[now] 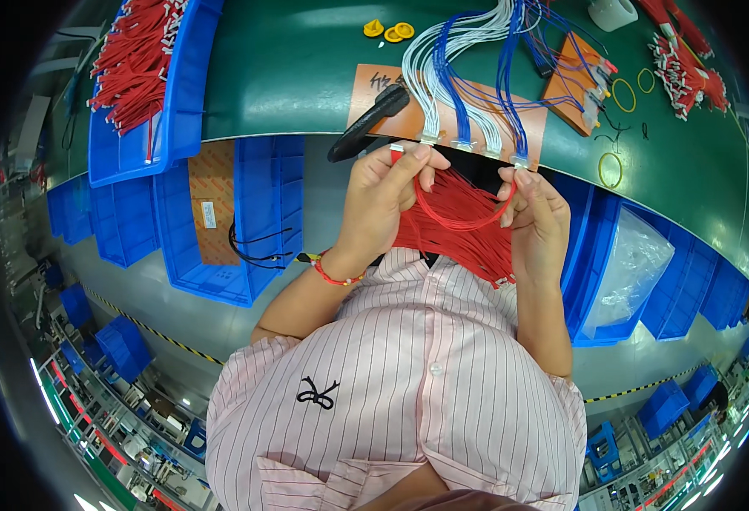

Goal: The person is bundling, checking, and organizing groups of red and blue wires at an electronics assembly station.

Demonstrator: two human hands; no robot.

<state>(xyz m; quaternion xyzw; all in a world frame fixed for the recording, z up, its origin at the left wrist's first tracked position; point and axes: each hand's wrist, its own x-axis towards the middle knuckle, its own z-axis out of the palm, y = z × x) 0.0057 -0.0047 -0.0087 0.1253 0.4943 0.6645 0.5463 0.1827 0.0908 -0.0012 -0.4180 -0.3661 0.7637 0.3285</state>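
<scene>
1. Green workbench (306, 68) fills the upper view, curving in front of you, with blue bins (246, 230) hung under its edge and a factory floor beyond.
2. You hold one red wire (459, 223) bowed in a loop between both hands, just below the bench edge and over a bundle of red wires (464, 243) lying against your striped shirt.
3. Your left hand (383, 200) pinches one end of the wire, with its small white plug, between thumb and fingertips; the other fingers curl in close.
4. Your right hand (536, 217) pinches the other end, fingers pressed together around it.
5. Just above your hands, white and blue wires (468, 77) run down to a row of white connectors (476, 145) on an orange board (374, 98); a black tool (370, 123) lies across it.
6. As far as you can judge, this wire is not yet fitted to anything, and the thick bundle in your lap suggests much remains. More red wires (136, 51) fill the bin at your upper left.
</scene>
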